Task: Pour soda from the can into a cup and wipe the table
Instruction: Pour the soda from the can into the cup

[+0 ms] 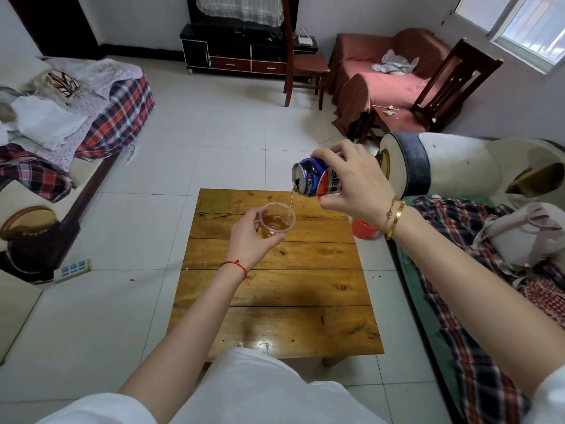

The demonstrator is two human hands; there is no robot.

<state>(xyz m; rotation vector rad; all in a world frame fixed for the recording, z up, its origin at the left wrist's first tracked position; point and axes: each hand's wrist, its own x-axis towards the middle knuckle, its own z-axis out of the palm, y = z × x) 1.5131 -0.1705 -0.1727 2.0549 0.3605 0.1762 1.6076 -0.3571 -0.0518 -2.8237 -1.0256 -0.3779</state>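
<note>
- My right hand [351,185] wraps its fingers around the blue can [312,180], tipped with its mouth toward 9 o'clock, above the table's far edge.
- A thin amber stream falls from the can into the clear cup [276,223].
- My left hand [249,237] grips the cup from 8 o'clock, over the wooden table [275,301].
- The cup holds amber soda.
- A green cloth [215,205] lies at the table's 11 o'clock corner.

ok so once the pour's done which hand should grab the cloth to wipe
Left, probably. The cloth lies on the table just beyond the left hand, which holds the cup; the right hand is farther.
</note>
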